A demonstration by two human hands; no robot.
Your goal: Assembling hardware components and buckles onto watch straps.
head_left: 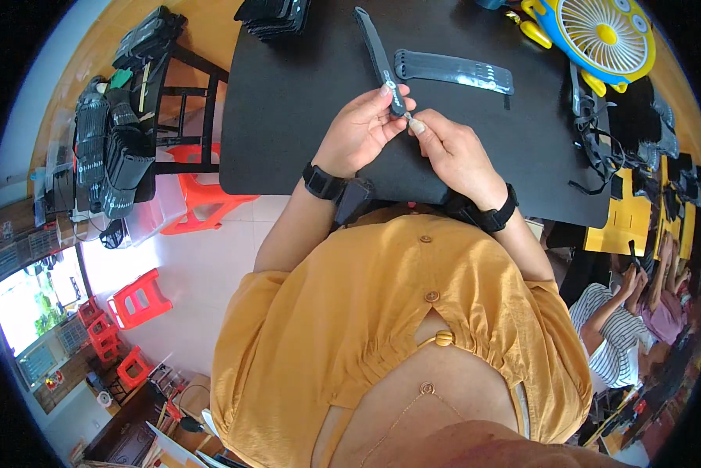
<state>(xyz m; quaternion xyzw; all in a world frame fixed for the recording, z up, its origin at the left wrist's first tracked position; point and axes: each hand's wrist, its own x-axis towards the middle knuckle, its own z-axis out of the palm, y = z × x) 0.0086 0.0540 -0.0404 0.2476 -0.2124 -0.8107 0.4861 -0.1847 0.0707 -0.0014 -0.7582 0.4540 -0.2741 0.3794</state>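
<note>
My left hand holds a long black strap with pale print near its lower end, between thumb and fingers. The strap slants up and away to the left over the dark table. At the strap's near end, my right hand pinches a small pale piece between thumb and forefinger; it is too small to name. Just beyond my hands lies a flat bundle of similar black straps, partly shiny. Both my wrists wear black bands.
A stack of black pieces sits at the table's far left. A yellow-blue fan stands far right, near loose black straps. More black bundles hang at left by red stools. People work at right.
</note>
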